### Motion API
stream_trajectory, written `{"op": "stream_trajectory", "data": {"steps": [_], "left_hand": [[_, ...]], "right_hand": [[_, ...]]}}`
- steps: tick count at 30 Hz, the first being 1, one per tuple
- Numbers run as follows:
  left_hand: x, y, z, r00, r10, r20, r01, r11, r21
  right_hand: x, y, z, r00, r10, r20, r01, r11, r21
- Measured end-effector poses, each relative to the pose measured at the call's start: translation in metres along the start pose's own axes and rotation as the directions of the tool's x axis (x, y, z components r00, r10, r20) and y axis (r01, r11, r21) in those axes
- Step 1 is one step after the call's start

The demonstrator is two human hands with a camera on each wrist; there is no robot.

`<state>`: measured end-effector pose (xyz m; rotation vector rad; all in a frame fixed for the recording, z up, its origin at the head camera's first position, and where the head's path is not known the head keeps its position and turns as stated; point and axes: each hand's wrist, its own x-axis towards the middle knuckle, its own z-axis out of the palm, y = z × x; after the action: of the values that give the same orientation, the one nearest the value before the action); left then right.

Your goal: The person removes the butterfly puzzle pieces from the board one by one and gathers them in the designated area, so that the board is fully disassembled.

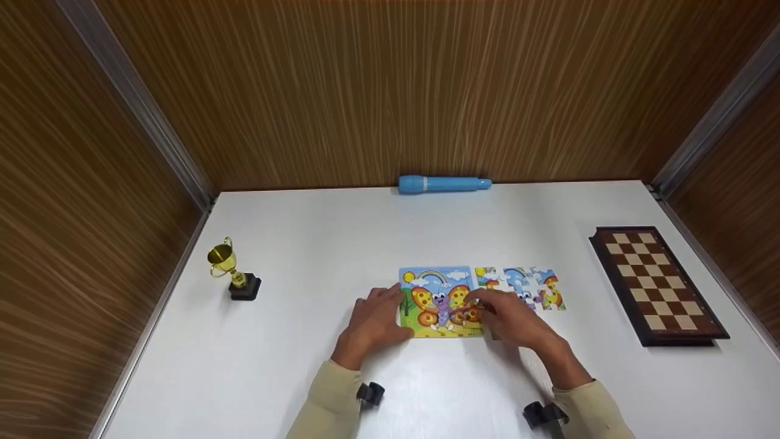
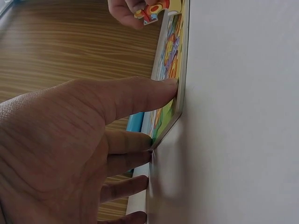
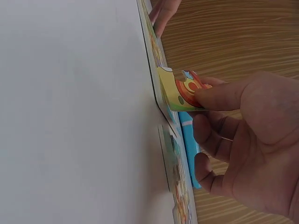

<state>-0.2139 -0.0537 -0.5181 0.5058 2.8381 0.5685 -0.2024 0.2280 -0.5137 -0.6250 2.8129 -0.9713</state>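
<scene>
A butterfly jigsaw puzzle board [image 1: 434,280] lies flat on the white table. My left hand [image 1: 379,318] rests at its left side with extended fingers; in the left wrist view the thumb [image 2: 140,95] touches the board's near edge. Over the right part of the board, my right hand [image 1: 513,318] pinches a puzzle piece [image 3: 184,93] between thumb and index finger. That piece is yellow, orange and red, and it is tilted in the right wrist view. Several joined puzzle pieces [image 1: 553,296] lie right of the board, partly hidden by the right hand.
A gold trophy cup [image 1: 238,279] on a black base stands at the left. A blue microphone-shaped object [image 1: 448,184] lies along the back wall. At the right is a folded chessboard [image 1: 659,283]. Wood-grain panels [image 1: 390,91] enclose the table.
</scene>
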Motion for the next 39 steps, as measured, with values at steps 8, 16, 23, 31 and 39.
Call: {"op": "stream_trajectory", "data": {"steps": [8,16,23,31,39], "left_hand": [[0.0,0.001,0.0,1.0,-0.017,0.02,0.017,1.0,-0.019],[0.001,0.001,-0.002,1.0,-0.013,0.014,0.013,0.999,-0.029],[0.0,0.0,0.0,1.0,0.002,-0.009,-0.002,1.0,-0.025],[-0.001,0.0,0.001,1.0,-0.005,-0.009,0.005,0.999,-0.043],[-0.001,0.002,0.001,1.0,-0.029,0.005,0.03,0.999,-0.037]], "right_hand": [[-0.01,0.015,-0.012,0.999,0.027,-0.041,-0.028,0.999,-0.022],[-0.023,0.033,-0.028,0.994,0.095,-0.063,-0.097,0.995,-0.038],[-0.037,0.047,-0.04,0.981,0.181,-0.071,-0.183,0.983,-0.027],[-0.05,0.06,-0.053,0.969,0.223,-0.105,-0.225,0.974,-0.004],[-0.058,0.07,-0.061,0.965,0.236,-0.111,-0.24,0.97,-0.03]]}}
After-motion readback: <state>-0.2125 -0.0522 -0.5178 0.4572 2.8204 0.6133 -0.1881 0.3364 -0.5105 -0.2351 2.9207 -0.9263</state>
